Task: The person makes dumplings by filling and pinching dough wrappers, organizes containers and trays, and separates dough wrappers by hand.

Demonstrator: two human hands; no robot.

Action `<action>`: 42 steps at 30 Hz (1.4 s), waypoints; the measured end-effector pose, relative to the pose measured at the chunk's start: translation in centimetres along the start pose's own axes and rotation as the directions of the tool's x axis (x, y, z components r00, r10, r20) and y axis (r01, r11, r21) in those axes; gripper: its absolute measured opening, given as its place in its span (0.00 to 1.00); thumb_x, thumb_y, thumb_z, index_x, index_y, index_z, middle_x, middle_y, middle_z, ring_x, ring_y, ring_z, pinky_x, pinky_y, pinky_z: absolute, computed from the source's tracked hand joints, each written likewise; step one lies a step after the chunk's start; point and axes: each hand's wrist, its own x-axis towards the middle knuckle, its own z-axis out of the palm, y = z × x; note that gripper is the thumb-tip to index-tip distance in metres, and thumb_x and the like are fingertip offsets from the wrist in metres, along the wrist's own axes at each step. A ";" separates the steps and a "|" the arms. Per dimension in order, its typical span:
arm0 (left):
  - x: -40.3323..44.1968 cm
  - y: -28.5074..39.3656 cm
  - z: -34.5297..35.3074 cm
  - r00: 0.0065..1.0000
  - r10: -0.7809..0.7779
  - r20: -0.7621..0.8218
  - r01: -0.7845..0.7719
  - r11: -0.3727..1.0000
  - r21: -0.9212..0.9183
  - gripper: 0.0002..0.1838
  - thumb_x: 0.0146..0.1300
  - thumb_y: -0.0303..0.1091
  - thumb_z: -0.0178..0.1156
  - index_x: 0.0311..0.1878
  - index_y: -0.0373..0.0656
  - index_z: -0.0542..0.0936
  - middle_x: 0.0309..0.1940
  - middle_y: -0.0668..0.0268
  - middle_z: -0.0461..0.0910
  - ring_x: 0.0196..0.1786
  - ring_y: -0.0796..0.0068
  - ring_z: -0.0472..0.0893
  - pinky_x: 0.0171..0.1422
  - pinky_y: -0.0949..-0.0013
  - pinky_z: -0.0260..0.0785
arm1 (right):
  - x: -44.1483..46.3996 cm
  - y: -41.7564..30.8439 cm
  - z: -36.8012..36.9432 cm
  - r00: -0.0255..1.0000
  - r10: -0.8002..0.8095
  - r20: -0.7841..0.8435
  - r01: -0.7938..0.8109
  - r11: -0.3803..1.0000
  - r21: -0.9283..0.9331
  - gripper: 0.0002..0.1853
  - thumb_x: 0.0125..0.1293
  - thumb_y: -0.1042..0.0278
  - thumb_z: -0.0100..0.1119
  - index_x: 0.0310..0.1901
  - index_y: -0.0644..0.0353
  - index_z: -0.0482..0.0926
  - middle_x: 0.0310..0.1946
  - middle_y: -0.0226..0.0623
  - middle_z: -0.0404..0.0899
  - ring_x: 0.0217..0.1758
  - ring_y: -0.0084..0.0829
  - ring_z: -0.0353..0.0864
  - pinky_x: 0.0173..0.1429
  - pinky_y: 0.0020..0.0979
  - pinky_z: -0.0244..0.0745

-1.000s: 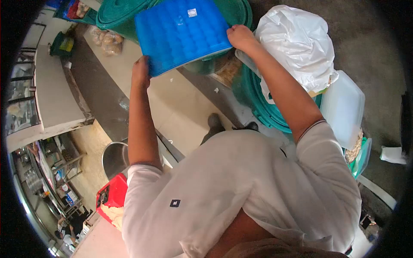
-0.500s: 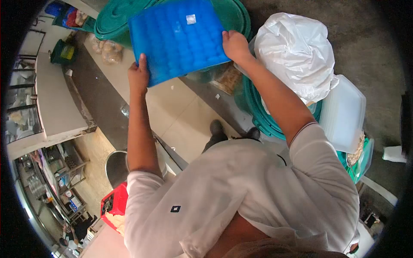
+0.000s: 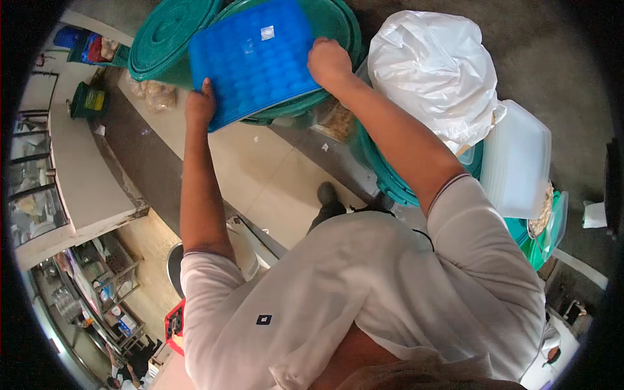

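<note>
A flat, rectangular blue tray with rows of rounded bumps and a small white sticker is held between my two hands. My left hand grips its near left corner, with the thumb up along the edge. On the right edge my right hand is closed, its knuckles upward. Beneath and behind the tray is a large round green lid; whether the tray touches it I cannot tell. A second green lid lies to the left.
A large white plastic bag stands at the right, atop a green tub. Stacked translucent containers are beside it. Bagged goods sit on the floor at upper left. A small green bin stands farther left.
The tray and both hands have shifted slightly left in view, and the tray looks less blurred. More of the green lid shows along its right and near edges. Both hands still hold it.
</note>
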 end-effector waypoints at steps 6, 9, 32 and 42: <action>0.1 1.4 -0.4 0.997 -0.079 0.006 0.078 0.994 0.081 0.44 0.64 0.68 0.46 0.45 0.22 0.77 0.38 0.32 0.78 0.48 0.36 0.79 0.53 0.46 0.71 | -0.4 -1.3 -2.5 0.983 0.176 0.041 -0.181 0.965 0.190 0.14 0.60 0.71 0.51 0.45 0.71 0.74 0.44 0.60 0.79 0.46 0.54 0.83 0.49 0.47 0.80; -0.2 2.8 -1.2 0.987 -0.130 0.097 0.117 0.985 0.130 0.46 0.63 0.68 0.47 0.52 0.22 0.74 0.47 0.32 0.77 0.53 0.38 0.78 0.55 0.50 0.71 | -0.1 -1.0 -2.2 0.983 0.173 0.060 -0.183 0.953 0.242 0.15 0.60 0.70 0.50 0.45 0.71 0.73 0.43 0.61 0.80 0.47 0.55 0.82 0.50 0.48 0.79; -7.3 8.3 -0.9 0.997 0.082 0.002 -0.076 0.915 0.396 0.47 0.53 0.78 0.51 0.69 0.57 0.69 0.73 0.42 0.50 0.70 0.29 0.55 0.65 0.31 0.55 | 8.7 -0.5 -1.0 0.959 0.260 0.114 -0.283 0.863 0.418 0.23 0.65 0.53 0.51 0.44 0.68 0.83 0.48 0.58 0.79 0.52 0.54 0.79 0.59 0.47 0.73; -7.0 7.9 -0.6 0.987 0.162 -0.001 -0.146 0.895 0.421 0.46 0.53 0.76 0.53 0.68 0.52 0.70 0.71 0.38 0.52 0.68 0.28 0.56 0.63 0.30 0.57 | 11.4 -0.6 0.6 0.970 0.241 0.038 -0.238 0.899 0.368 0.17 0.63 0.62 0.50 0.41 0.64 0.84 0.47 0.54 0.81 0.52 0.51 0.81 0.57 0.46 0.75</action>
